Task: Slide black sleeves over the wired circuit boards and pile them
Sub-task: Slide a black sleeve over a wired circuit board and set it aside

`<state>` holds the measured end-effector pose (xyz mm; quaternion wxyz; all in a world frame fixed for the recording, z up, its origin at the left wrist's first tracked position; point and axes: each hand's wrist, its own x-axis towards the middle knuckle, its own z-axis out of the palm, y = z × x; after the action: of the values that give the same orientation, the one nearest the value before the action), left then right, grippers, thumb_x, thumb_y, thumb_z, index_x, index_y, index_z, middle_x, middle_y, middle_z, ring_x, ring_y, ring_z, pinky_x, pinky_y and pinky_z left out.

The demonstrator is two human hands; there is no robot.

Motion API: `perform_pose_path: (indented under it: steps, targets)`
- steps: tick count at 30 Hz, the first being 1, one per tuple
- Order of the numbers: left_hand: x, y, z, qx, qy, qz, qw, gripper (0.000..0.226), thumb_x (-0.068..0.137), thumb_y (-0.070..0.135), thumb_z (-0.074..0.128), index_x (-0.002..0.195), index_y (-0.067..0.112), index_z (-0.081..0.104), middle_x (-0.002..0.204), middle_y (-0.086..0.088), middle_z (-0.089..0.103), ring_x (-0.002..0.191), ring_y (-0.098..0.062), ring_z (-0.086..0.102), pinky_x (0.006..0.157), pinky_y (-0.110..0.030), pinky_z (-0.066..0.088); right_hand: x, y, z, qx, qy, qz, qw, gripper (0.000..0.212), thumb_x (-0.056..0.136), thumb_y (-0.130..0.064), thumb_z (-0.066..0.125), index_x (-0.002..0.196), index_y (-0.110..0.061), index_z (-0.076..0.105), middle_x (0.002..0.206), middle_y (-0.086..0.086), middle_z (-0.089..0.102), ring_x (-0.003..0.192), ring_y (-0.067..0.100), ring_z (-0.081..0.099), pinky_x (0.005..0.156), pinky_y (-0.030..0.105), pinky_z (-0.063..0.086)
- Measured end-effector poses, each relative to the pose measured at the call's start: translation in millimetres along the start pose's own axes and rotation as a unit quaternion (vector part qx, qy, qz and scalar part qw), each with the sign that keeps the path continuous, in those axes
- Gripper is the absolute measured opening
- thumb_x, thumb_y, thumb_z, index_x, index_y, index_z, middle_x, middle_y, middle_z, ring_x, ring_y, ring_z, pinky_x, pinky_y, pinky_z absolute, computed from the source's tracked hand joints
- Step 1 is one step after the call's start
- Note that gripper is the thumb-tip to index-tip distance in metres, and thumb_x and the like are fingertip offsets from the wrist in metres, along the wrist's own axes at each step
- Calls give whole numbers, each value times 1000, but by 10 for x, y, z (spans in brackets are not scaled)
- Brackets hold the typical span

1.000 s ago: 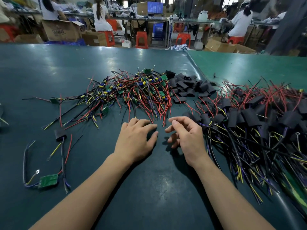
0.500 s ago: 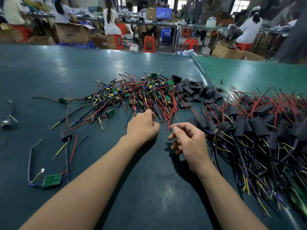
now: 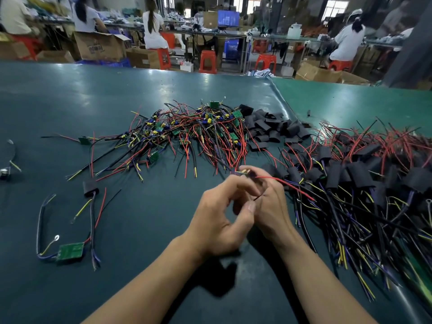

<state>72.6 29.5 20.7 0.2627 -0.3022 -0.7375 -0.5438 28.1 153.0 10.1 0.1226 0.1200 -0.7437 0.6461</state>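
My left hand (image 3: 219,218) and my right hand (image 3: 271,202) meet above the table's middle, both gripping one wired circuit board (image 3: 243,172) whose red and black wires stick out to the right. Behind them lies a tangle of bare wired boards (image 3: 187,132). A heap of loose black sleeves (image 3: 271,129) sits to its right. A big pile of sleeved boards (image 3: 362,178) covers the right side.
A lone green board with wires (image 3: 70,251) and a sleeved one (image 3: 90,187) lie at the left on the dark green table (image 3: 70,101). A small part (image 3: 4,173) sits at the left edge. People work at benches beyond.
My left hand reached into the bare-board tangle, curled, and drew a board back. Both hands now hold it together, lifted off the table.
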Motion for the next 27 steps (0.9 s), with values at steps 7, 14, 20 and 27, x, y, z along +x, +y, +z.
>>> perform_pose_path:
  steps: [7,14,20,27]
  targets:
    - [81,-349,-96,93,115,-96,984,32,98,32,44,77,15,61,62,2,57,59,-19,56,60,-39,47,32,-31,27,157,106,60,980,8,103,-19,47,101,-19,54,74,-3,65,52,10,58,36,23,42]
    - [92,-401,-80,152,85,-117,978,30,94,34,53,76,12,65,65,7,56,63,-17,53,62,-35,46,39,-1,11,124,160,18,979,13,96,-26,62,89,-23,52,71,-1,64,51,13,57,45,18,43]
    - [73,-443,43,424,-70,-100,897,23,89,35,53,87,15,64,89,-1,64,92,-28,52,81,-42,41,52,-121,-124,98,366,-123,917,8,93,-31,54,94,-29,47,74,8,58,45,17,51,47,30,41]
    - [433,-532,146,451,-264,-2,853,37,94,38,47,122,16,57,125,-3,56,118,-26,47,98,-40,37,78,-91,-192,163,387,-103,902,20,89,-13,46,104,-25,39,78,13,56,45,17,45,47,28,36]
